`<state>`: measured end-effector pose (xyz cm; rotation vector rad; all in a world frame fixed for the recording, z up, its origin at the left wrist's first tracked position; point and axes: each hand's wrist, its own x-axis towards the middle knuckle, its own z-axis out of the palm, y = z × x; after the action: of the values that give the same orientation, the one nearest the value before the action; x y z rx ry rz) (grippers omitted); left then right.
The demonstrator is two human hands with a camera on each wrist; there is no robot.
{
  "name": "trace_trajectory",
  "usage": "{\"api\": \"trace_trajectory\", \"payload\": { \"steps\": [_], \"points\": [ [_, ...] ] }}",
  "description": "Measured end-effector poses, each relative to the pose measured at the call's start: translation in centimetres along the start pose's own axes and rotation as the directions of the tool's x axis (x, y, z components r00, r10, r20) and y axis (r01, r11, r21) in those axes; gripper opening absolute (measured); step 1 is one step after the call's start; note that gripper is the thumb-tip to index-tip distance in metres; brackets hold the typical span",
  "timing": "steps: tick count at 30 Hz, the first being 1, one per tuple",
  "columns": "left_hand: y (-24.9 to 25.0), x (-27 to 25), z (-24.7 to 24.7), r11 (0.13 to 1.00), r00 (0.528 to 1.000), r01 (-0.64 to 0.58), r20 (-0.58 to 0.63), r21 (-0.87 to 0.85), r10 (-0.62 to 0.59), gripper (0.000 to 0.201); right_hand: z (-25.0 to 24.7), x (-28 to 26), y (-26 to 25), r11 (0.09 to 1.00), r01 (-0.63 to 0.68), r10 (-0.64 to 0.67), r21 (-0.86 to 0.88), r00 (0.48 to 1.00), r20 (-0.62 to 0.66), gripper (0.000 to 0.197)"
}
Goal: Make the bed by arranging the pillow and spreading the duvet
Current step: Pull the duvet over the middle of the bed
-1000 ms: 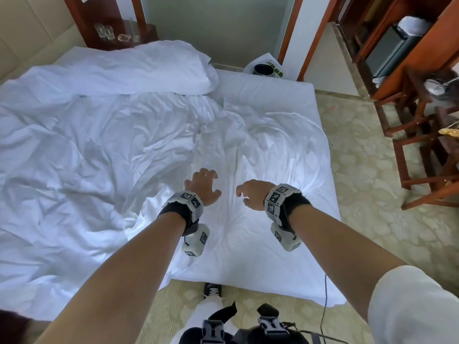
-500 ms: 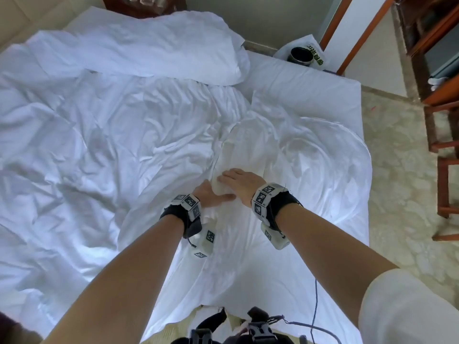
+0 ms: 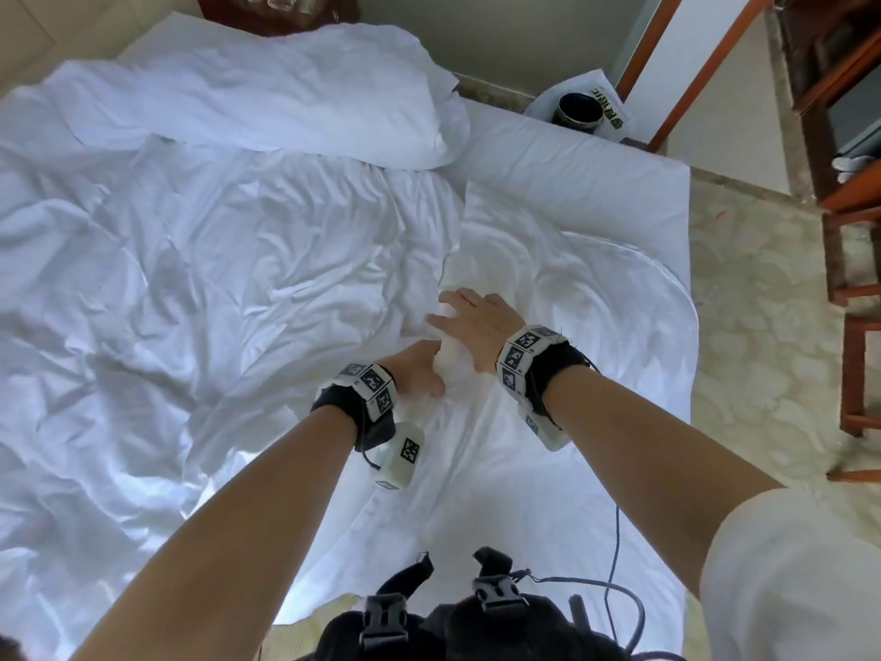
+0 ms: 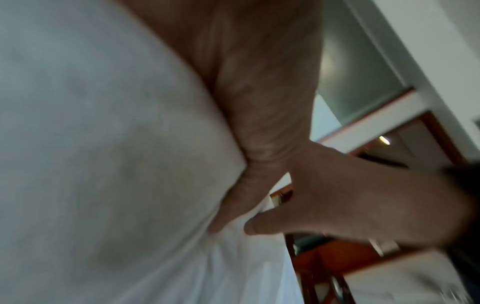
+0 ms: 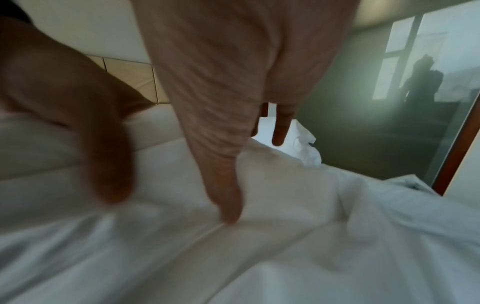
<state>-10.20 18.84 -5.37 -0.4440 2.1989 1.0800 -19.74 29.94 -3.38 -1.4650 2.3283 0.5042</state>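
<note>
A crumpled white duvet [image 3: 190, 279] covers the left and middle of the bed. A white pillow [image 3: 267, 93] lies across the head end, at a slant. Both hands meet at a raised fold of the duvet right of the bed's middle. My left hand [image 3: 419, 369] grips the near end of the fold; in the left wrist view, finger and thumb [image 4: 233, 226] pinch the white cloth [image 4: 103, 144]. My right hand [image 3: 472, 317] arches over the fold just beyond. Its thumb and fingers [image 5: 168, 205] dig into the duvet [image 5: 259, 246] from either side.
Bare white sheet [image 3: 572, 164] shows at the bed's far right corner. A dark wood nightstand [image 3: 238, 14] with glasses stands behind the pillow. A black bin [image 3: 579, 109] sits on the floor past the bed. Wooden chairs [image 3: 853, 298] stand on the patterned floor [image 3: 763, 374] at the right.
Both hands went forward from hovering open above the bed and came down together onto the duvet fold, taking hold of it. The head has leaned in over the bed.
</note>
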Motion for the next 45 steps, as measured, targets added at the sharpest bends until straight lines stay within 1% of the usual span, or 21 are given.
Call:
{"api": "trace_trajectory", "payload": {
  "steps": [2,3,5,7,10,12,14,15,17,20,23,26,28,30,32,33,35,37,39,42,45],
  "points": [
    [1.5,-1.7,1.0,1.0,0.999,-0.002,0.041,0.03,0.001,0.06,-0.2,-1.2,1.2,0.959,0.138,-0.112,-0.248,0.987,0.116,0.084],
    [1.8,-2.5,1.6,0.999,0.998,-0.001,0.066,0.048,-0.002,0.059,0.0,-2.1,1.5,0.927,0.188,-0.133,-0.324,0.974,0.183,0.08],
    [2.1,-3.5,3.2,0.999,0.995,-0.015,0.098,0.043,0.01,0.06,1.0,-4.6,1.4,0.916,0.201,-0.134,-0.348,0.969,0.207,0.072],
    [2.5,-4.8,4.8,0.999,0.993,-0.05,0.108,-0.022,0.052,0.063,1.4,-7.7,1.3,0.954,0.141,-0.103,-0.266,0.983,0.15,0.062],
    [3.9,-6.3,7.5,0.992,0.995,-0.086,0.049,-0.095,0.091,0.068,2.5,-12.5,1.3,0.992,-0.026,0.032,-0.12,0.998,0.047,0.046],
    [5.3,-7.1,10.0,0.993,0.997,-0.079,-0.003,-0.083,0.079,0.063,3.8,-16.3,1.0,0.991,-0.131,0.132,-0.031,0.991,0.024,0.036],
    [6.1,-7.6,13.0,0.999,0.999,-0.044,-0.01,0.025,0.044,0.063,5.6,-20.4,0.1,0.975,-0.219,0.217,0.046,0.975,0.044,0.035],
    [6.6,-7.8,14.8,0.993,1.0,-0.027,0.015,0.113,0.026,0.065,6.6,-22.5,-0.4,0.965,-0.254,0.25,0.061,0.966,0.072,0.034],
    [7.7,-8.5,18.7,0.971,0.996,-0.06,0.083,0.232,0.042,0.069,8.9,-26.5,-1.4,0.949,-0.307,0.296,0.076,0.947,0.127,0.032],
    [9.8,-9.8,24.8,0.939,0.979,-0.135,0.188,0.315,0.077,0.073,12.6,-32.0,-3.3,0.912,-0.39,0.365,0.129,0.913,0.182,0.03],
    [11.2,-11.6,30.8,0.892,0.938,-0.235,0.329,0.387,0.105,0.076,16.8,-37.2,-5.7,0.851,-0.475,0.421,0.225,0.872,0.25,0.035],
    [10.8,-13.9,35.2,0.84,0.915,-0.271,0.395,0.47,0.075,0.074,20.2,-41.2,-8.3,0.782,-0.546,0.436,0.3,0.823,0.365,0.044],
    [9.6,-15.7,36.8,0.829,0.911,-0.27,0.41,0.49,0.054,0.069,21.6,-42.8,-10.2,0.746,-0.559,0.405,0.363,0.812,0.419,0.045],
    [7.8,-17.8,37.7,0.84,0.906,-0.26,0.421,0.477,0.042,0.065,22.3,-43.7,-12.1,0.728,-0.549,0.339,0.41,0.809,0.48,0.041],
    [5.3,-19.7,38.3,0.888,0.893,-0.209,0.449,0.41,0.002,0.062,22.5,-44.2,-14.4,0.725,-0.538,0.281,0.43,0.801,0.528,0.032],
    [3.9,-20.7,38.6,0.912,0.886,-0.185,0.464,0.366,-0.007,0.058,22.7,-44.4,-15.7,0.733,-0.528,0.262,0.429,0.801,0.539,0.034],
    [1.3,-22.3,39.2,0.941,0.889,-0.154,0.459,0.3,-0.001,0.049,23.1,-44.7,-17.9,0.772,-0.505,0.277,0.384,0.813,0.513,0.037],
    [-0.6,-23.9,39.6,0.96,0.918,-0.134,0.396,0.246,0.027,0.038,23.0,-45.4,-19.4,0.815,-0.483,0.303,0.32,0.826,0.475,0.026],
    [-1.9,-25.4,39.9,0.97,0.942,-0.114,0.333,0.213,0.038,0.028,22.6,-46.3,-20.1,0.824,-0.486,0.337,0.291,0.833,0.439,0.015],
    [-2.5,-26.9,40.3,0.98,0.966,-0.092,0.254,0.177,0.044,0.019,22.3,-47.8,-20.3,0.824,-0.488,0.37,0.289,0.849,0.377,0.019],
    [-1.6,-27.9,40.9,0.982,0.981,-0.091,0.186,0.165,0.06,0.018,22.3,-49.5,-20.0,0.819,-0.5,0.403,0.282,0.85,0.338,0.017]
  ]
}}
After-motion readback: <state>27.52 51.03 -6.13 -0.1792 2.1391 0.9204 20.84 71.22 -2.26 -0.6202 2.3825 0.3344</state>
